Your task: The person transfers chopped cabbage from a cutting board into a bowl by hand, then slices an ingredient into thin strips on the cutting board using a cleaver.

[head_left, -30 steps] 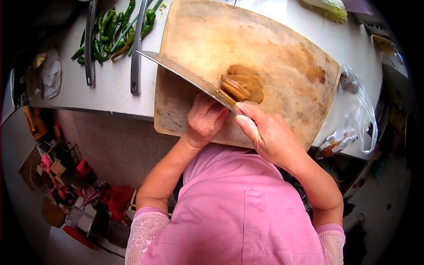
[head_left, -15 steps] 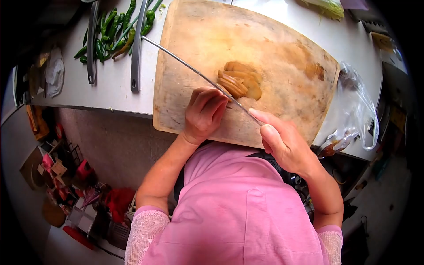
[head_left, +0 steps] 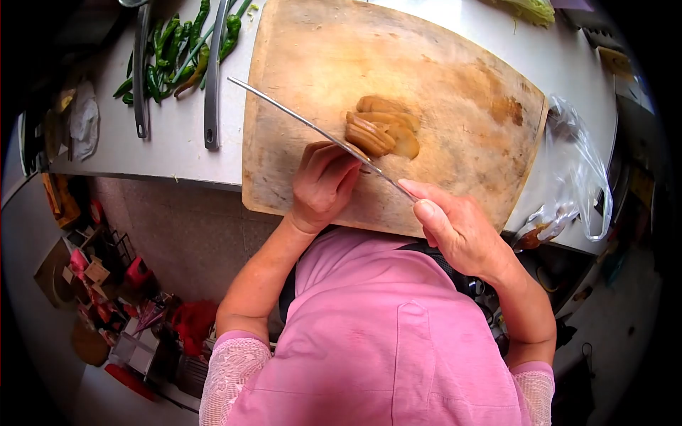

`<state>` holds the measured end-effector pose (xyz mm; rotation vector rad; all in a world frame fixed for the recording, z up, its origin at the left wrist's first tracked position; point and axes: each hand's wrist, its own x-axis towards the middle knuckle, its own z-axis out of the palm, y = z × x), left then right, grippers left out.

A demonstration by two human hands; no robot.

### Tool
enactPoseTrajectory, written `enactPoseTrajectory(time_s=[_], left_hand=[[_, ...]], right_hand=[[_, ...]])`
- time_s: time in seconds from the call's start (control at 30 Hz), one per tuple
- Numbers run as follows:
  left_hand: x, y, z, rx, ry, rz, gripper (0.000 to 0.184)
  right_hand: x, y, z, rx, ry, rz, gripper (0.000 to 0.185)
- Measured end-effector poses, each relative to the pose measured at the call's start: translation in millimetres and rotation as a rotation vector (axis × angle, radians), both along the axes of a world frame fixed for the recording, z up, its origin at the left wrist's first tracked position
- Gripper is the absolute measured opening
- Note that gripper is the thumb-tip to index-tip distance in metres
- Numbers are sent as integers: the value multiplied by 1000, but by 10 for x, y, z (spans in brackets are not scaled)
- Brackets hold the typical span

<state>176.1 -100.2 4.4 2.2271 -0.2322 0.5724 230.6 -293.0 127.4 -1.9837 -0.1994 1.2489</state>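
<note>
A wooden cutting board [head_left: 440, 92] lies on the counter. On it, near the middle, is a small pile of brown slices [head_left: 383, 128], several leaning on one another. My right hand [head_left: 455, 224] is closed round the near end of a knife [head_left: 305, 121], whose blade is seen almost edge-on and slants up to the left. Just left of the blade, my left hand [head_left: 323, 183] has its fingers curled together against the board. A bit of brown shows at its fingertips by the blade, but what the fingers hold is mostly hidden.
Green peppers [head_left: 170, 53] lie at the upper left beside two dark metal handles [head_left: 213, 92]. A clear plastic bag [head_left: 579, 170] sits right of the board. A leafy vegetable [head_left: 533, 11] is at the top right. The counter's front edge [head_left: 142, 176] runs left of the board.
My right hand has moved down and right, and the blade has turned from showing its side to nearly edge-on. My left hand has shifted slightly left and down.
</note>
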Motion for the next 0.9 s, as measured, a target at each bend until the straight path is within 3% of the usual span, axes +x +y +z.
enactPoseTrajectory(time_s=[0.3, 0.5, 0.8, 0.9], left_hand=[[4, 22, -3, -17, 9, -24, 25], [-17, 20, -25, -37, 33, -24, 25], [-9, 33, -8, -45, 28, -23, 24], [7, 14, 16, -41, 29, -19, 23]], right_hand=[[47, 169, -52, 26, -61, -22, 49], [152, 294, -27, 4, 40, -19, 42], [169, 471, -172, 68, -146, -26, 40], [195, 436, -197, 61, -30, -33, 42]])
